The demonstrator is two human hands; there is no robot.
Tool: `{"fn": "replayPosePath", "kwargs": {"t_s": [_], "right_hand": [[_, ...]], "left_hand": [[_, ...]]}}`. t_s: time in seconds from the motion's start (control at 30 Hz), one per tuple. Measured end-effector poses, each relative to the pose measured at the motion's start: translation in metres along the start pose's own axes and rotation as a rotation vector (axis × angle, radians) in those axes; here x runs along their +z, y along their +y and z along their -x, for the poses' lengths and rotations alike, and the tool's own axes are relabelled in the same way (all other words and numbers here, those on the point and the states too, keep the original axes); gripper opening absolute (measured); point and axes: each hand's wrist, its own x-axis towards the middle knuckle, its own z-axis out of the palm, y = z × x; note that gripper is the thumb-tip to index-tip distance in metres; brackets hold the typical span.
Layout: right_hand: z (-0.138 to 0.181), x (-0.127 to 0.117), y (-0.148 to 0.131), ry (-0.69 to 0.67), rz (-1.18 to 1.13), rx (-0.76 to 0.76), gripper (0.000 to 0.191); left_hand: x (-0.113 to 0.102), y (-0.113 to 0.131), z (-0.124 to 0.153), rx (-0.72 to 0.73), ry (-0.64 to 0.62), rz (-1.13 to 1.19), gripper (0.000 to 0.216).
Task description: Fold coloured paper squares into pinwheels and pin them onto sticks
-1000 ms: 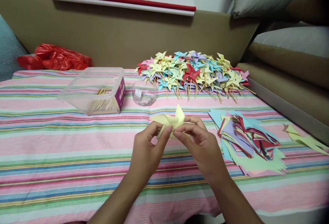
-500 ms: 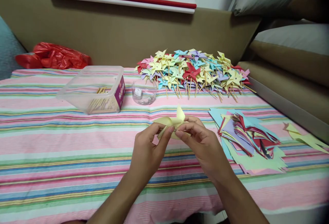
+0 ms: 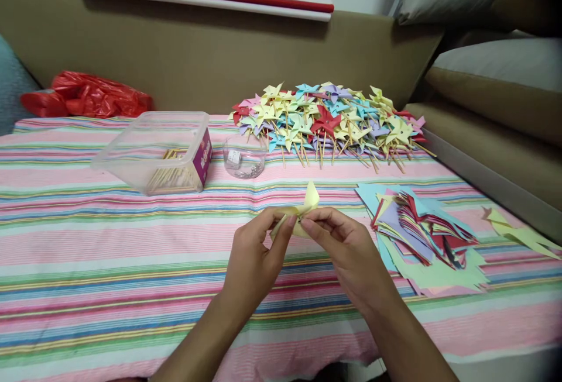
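**Left hand (image 3: 252,259) and right hand (image 3: 351,259) pinch a pale yellow folded paper piece (image 3: 308,199)**

Both hands are closed on it, fingertips meeting at its middle, apparently to keep the bent-in corners from springing apart; one point sticks up free. The paper is held just above the striped cloth-covered table (image 3: 109,241), in front of the person. A fanned stack of coloured cut paper sheets (image 3: 421,230) lies close on the right. Farther back sit a clear plastic box of wooden sticks (image 3: 153,151), a small clear cup (image 3: 244,159) beside it, and a heap of coloured paper pinwheels (image 3: 327,121).
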Motion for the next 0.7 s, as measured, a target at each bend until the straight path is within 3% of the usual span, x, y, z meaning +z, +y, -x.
{"fn": "replayPosePath", "kwargs": {"t_s": [0.23, 0.57, 0.7], "right_hand": [[-0.0006, 0.0014, 0.0015, 0.032, -0.025, -0.033, 0.01], [-0.0006, 0.0023, 0.0021, 0.066, -0.166, 0.026, 0.045], [-0.0012, 0.0025, 0.0016, -0.006, -0.092, 0.005, 0.027]], "left_hand": [[0.0026, -0.0006, 0.0007, 0.011, -0.02, 0.085, 0.015], [0.0023, -0.0017, 0.0, -0.006, -0.018, 0.111, 0.01], [0.0022, -0.0015, 0.0, 0.012, -0.023, 0.103, 0.01]]}}
